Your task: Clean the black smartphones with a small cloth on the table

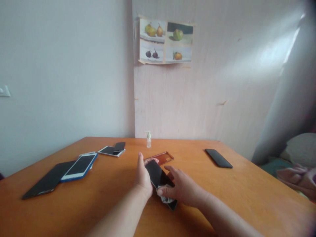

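Observation:
A dark smartphone [158,174] lies tilted in my left hand [144,177], screen up, above the near middle of the table. My left thumb points up beside its edge, and the fingers reach under and behind it. My right hand [184,188] pinches a crumpled greyish-white cloth or tissue [167,196] against the lower part of the screen. Just beyond my hands, a brown see-through phone case [164,158] rests on the table, partly hidden by the left fingers.
On the wooden table [209,204] are a black tablet [50,177] and a blue-cased white tablet [80,166] overlapping at left. Further back lie a white tablet [108,150], a small dark phone [119,146] and a pump bottle [148,141]. A black phone [218,158] lies right.

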The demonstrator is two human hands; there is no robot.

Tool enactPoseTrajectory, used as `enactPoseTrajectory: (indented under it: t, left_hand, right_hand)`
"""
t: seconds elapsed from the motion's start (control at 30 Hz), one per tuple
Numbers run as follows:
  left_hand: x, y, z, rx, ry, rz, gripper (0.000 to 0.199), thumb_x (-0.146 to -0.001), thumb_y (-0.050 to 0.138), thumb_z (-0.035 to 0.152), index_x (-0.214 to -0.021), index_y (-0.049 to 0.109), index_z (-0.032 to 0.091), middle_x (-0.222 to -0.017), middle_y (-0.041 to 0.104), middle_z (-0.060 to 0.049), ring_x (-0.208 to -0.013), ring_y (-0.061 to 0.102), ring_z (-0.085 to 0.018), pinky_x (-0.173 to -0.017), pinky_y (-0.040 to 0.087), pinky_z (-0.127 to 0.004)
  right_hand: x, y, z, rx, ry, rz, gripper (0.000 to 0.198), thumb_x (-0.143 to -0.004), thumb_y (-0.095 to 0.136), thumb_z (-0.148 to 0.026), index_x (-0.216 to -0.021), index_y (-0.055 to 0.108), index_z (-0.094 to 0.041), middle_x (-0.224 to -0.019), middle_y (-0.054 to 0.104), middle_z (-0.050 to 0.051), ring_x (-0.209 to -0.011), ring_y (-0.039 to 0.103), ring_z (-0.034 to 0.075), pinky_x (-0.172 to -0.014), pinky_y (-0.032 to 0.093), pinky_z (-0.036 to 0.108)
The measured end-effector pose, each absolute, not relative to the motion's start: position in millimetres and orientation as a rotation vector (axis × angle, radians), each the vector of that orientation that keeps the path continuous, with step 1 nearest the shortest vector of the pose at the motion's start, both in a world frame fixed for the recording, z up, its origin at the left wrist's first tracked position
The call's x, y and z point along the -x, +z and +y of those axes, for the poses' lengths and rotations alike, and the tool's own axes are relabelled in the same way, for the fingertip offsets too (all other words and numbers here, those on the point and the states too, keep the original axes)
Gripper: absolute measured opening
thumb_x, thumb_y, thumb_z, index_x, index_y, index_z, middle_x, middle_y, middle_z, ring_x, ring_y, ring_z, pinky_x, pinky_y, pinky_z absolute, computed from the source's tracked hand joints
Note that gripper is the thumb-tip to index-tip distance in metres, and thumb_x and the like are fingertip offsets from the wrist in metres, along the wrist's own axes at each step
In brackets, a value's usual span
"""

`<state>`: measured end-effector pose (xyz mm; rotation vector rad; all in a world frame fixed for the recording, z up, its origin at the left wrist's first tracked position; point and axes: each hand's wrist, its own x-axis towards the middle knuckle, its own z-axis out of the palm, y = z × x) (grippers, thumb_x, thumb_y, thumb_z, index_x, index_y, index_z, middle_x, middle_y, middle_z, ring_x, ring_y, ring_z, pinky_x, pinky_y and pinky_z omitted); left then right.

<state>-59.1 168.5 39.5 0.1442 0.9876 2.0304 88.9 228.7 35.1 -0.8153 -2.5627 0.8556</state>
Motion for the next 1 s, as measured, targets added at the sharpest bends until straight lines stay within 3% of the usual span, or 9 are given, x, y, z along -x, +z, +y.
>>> enactPoseTrajectory:
  t: [0.23,0.43,0.8,1.0]
  left_hand:
    - [58,34,173,-0.228,2.036,1.000,0.057,-0.071,0.058,0.073,-0.077,0.062,0.016,-0.078,0.067,-0.005,-0.066,0.062,-0.016,-0.066,0.048,-0.030]
    - [59,17,180,-0.601,2.007,1.299,0.046,-0.073,0.062,0.062,-0.086,0.064,0.017,-0.085,0.067,-0.004,-0.078,0.061,-0.018,-0.074,0.044,-0.030]
    - [55,6,179,-0.788,1.840,1.530,0.031,-0.075,0.066,0.048,-0.086,0.064,0.018,-0.083,0.066,-0.004,-0.083,0.057,-0.021,-0.077,0.039,-0.031]
    - [52,2,179,-0.845,1.820,1.609,0.025,-0.070,0.073,0.041,-0.080,0.065,0.020,-0.073,0.064,-0.004,-0.074,0.056,-0.021,-0.073,0.039,-0.030]
  right_hand:
    - [-93,49,221,0.797,0.659,-2.628,0.087,-0.066,0.074,-0.052,-0.141,0.042,-0.023,-0.118,0.063,0.014,-0.106,0.058,0.031,-0.086,0.043,0.039]
    - [-102,49,240,0.856,0.620,-2.664,0.091,-0.065,0.074,-0.041,-0.145,0.037,-0.018,-0.120,0.061,0.016,-0.107,0.056,0.031,-0.088,0.043,0.041]
    - [-120,38,279,0.842,0.706,-2.709,0.092,-0.068,0.072,-0.043,-0.148,0.033,-0.021,-0.136,0.053,0.014,-0.120,0.049,0.032,-0.102,0.036,0.045]
    - [-127,29,296,0.760,0.684,-2.748,0.092,-0.070,0.070,-0.043,-0.150,0.031,-0.022,-0.151,0.037,0.012,-0.140,0.028,0.033,-0.113,0.022,0.046]
